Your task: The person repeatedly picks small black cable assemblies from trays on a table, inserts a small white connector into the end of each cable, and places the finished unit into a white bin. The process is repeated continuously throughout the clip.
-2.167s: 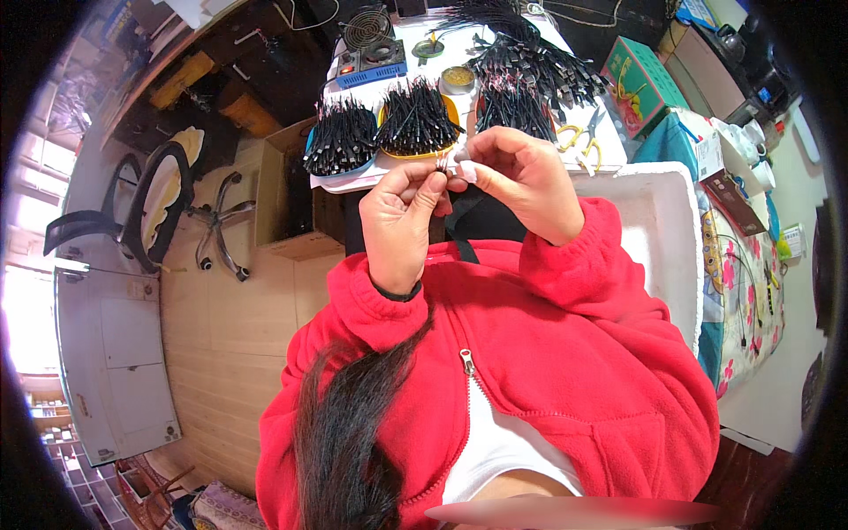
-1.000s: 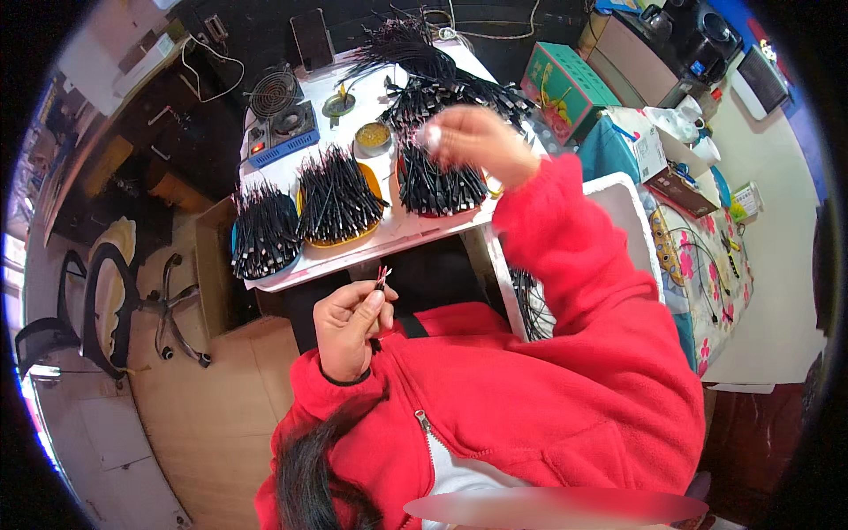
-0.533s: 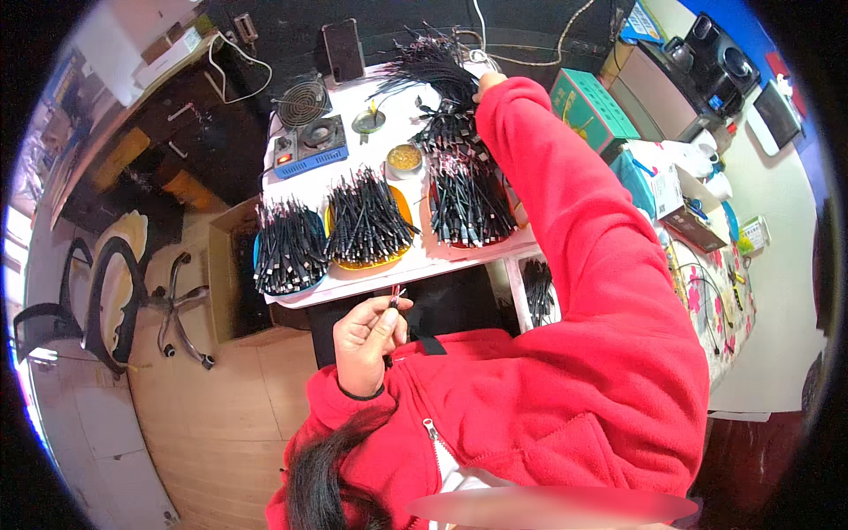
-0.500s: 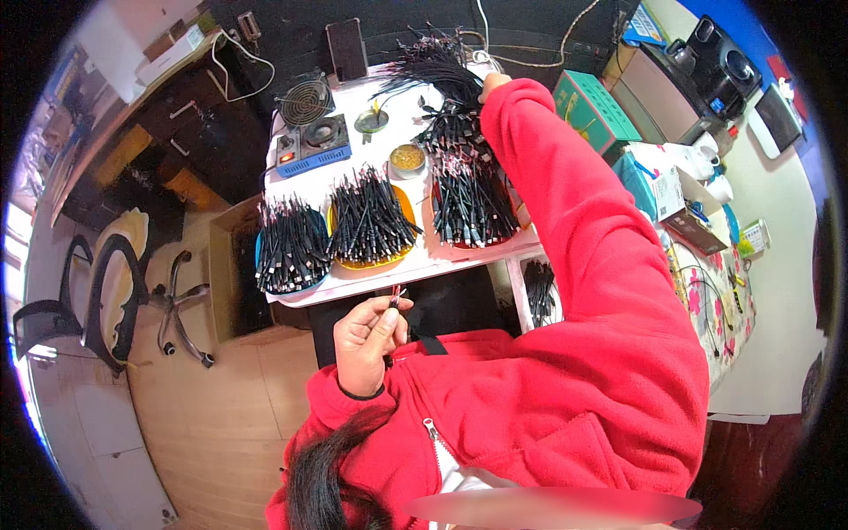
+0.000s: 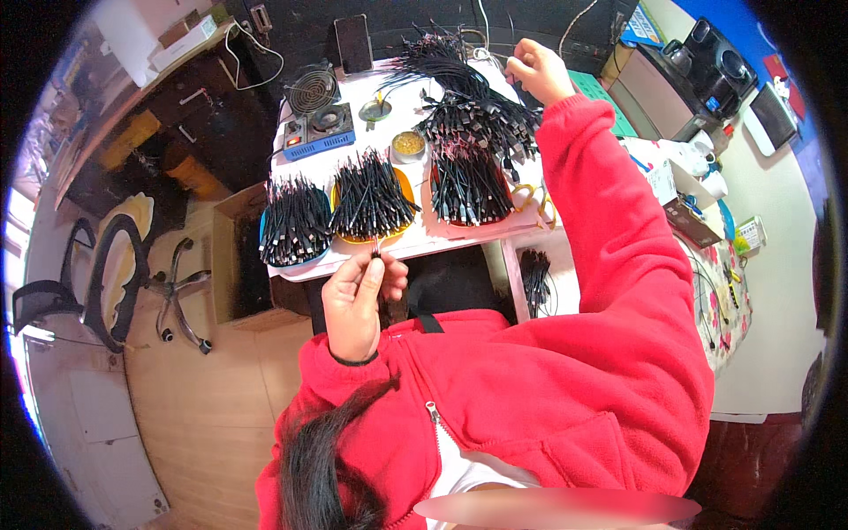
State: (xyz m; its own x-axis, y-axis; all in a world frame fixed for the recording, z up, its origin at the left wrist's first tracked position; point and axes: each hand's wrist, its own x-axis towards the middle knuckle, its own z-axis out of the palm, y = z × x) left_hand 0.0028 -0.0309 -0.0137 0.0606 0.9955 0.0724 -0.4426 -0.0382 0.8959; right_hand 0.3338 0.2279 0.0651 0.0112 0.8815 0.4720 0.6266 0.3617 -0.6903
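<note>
My left hand [image 5: 355,299] is closed in front of the white table's near edge. Thumb and fingers pinch a short black cable [image 5: 377,253] with thin bare wires at its upper end. My right hand [image 5: 541,74] is raised at the far right, beside the large heap of black cables [image 5: 450,75], its fingers curled together. Whatever may be between those fingers is too small to make out. Along the near edge lie bunches of black cables in a blue tray [image 5: 298,262], a yellow tray [image 5: 408,187] and a reddish tray [image 5: 439,212].
Behind the trays stand a blue box device [image 5: 320,146] with a lit red switch, a round fan [image 5: 313,90], a tin of amber material [image 5: 408,146] and a small dish [image 5: 375,111]. A phone [image 5: 353,44] leans at the back. A green box [image 5: 604,102] is on the right.
My right hand has lifted off the cable heap and moved to the right. My left hand has risen slightly toward the table edge, still pinching the cable.
</note>
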